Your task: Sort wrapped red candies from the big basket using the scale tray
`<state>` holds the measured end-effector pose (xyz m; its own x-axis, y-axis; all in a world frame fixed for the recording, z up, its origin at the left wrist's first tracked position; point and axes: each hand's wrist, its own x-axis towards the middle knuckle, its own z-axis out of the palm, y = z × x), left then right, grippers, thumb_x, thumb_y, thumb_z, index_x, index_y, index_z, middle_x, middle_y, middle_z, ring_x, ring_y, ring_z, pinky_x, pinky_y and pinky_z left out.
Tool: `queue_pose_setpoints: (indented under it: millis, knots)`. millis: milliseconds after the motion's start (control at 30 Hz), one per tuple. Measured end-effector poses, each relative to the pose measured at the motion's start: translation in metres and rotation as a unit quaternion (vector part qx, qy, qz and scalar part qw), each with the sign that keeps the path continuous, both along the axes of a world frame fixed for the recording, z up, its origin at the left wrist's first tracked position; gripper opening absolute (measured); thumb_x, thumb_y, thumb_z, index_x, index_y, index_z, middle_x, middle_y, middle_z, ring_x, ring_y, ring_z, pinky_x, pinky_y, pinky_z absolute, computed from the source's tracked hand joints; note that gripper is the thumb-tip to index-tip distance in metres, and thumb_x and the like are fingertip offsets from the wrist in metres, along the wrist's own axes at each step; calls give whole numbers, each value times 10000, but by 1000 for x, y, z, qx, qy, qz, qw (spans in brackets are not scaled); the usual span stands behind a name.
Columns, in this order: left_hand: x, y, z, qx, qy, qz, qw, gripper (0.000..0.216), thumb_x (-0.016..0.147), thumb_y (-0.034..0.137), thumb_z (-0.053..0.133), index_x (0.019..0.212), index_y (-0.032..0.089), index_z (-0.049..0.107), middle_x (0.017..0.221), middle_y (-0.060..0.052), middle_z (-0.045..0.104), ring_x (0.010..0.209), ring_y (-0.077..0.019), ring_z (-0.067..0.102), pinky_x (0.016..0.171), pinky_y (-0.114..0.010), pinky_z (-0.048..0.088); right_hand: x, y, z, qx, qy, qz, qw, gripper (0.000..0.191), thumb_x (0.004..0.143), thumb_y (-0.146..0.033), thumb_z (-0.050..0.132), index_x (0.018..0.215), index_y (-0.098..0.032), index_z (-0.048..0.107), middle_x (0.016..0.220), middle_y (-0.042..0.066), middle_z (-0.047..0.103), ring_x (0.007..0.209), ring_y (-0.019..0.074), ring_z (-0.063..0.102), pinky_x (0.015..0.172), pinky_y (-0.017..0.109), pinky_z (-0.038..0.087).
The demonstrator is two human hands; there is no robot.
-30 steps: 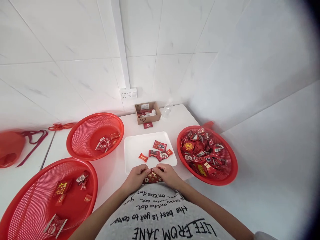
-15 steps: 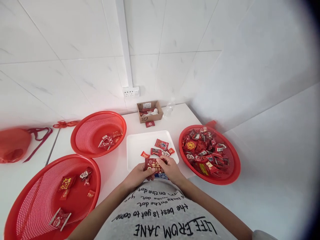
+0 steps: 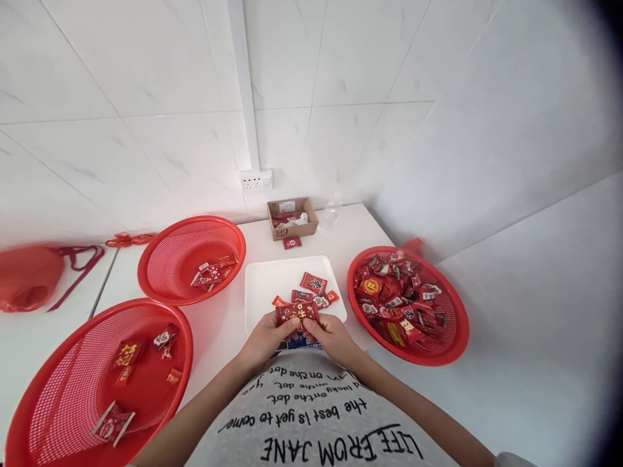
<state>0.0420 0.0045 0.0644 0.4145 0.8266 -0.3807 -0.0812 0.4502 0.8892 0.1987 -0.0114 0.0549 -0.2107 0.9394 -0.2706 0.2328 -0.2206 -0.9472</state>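
Observation:
Between both hands, close to the grey shirt, is a dark red snack packet (image 3: 298, 313) with pale printed characters. My left hand (image 3: 267, 337) grips its left side, thumb on the front. My right hand (image 3: 332, 335) pinches the right side, also with the thumb on top. Just beyond the hands lies a white tray (image 3: 263, 279). On its right half are several small wrapped snacks, among them a red packet with black lettering (image 3: 314, 283) and a dark-and-pink one (image 3: 302, 296). Part of the tray's near edge is hidden by the hands.
To the right stands a red basket (image 3: 457, 324) heaped with wrapped snacks. Two red baskets, a far one (image 3: 165, 259) and a near one (image 3: 58, 389), hold a few packets at left. A cardboard box (image 3: 294, 230) and clear plastic (image 3: 331, 213) sit by the wall.
My right hand has shifted down, its thumb now nearer the left thumb on the packet's lower edge. The packet is raised slightly and turned, still held by both hands.

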Motion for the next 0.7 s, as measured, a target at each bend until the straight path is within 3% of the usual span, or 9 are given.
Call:
queue_pose_setpoints:
  millis: [233,500,600,700]
  knots:
    - [7,-4,12,3,-67,2,998,232,743,329,588,814,117,652,664,-35,644,624,-170,572,659,-295,443,2,-3,2,9,13,42,999,391,797,-511,416,676,-163,547,602,17,554,569,145,500,545,257,406]
    - [12,-5,10,70,28,-53,996,284,760,383,570,852,127,651,689,-17,622,670,-155,543,637,-251,414,8,-2,8,40,55,30,997,341,838,-434,397,784,-164,599,738,43,625,724,190,570,697,302,445]
    - [12,-4,8,72,16,-31,997,294,769,399,557,881,135,624,761,-32,634,774,-184,564,719,-277,426,8,-2,11,51,40,30,997,316,841,-415,406,830,-166,601,798,41,625,786,192,568,749,305,434]
    - [11,-4,5,43,16,8,999,299,751,415,576,829,128,607,733,-35,636,726,-182,577,709,-288,439,8,-3,11,37,31,49,998,307,838,-420,409,824,-170,586,770,23,610,751,175,554,713,288,430]
